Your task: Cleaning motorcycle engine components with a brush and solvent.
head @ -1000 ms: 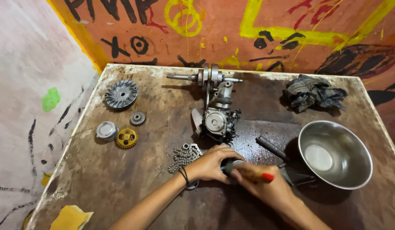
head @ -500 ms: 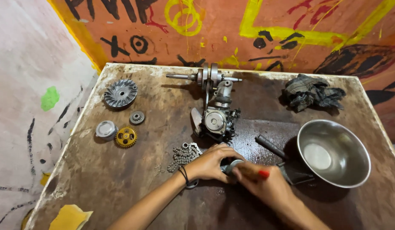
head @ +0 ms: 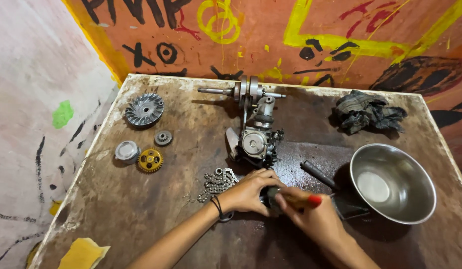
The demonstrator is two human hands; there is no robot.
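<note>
My left hand grips a small dark metal part on the stained wooden table, just in front of the carburetor. My right hand is closed around a brush with a wooden handle and red tip, its head pressed against that part. The part itself is mostly hidden by my fingers. A short length of chain lies just left of my left hand.
A steel bowl sits at the right, with a dark rod beside it. A crankshaft and a rag lie at the back. A finned wheel, small gear, yellow sprocket and piston are at the left.
Both hands stay on the small part; the brush tip has shifted slightly over it. Nothing else on the table has moved.
</note>
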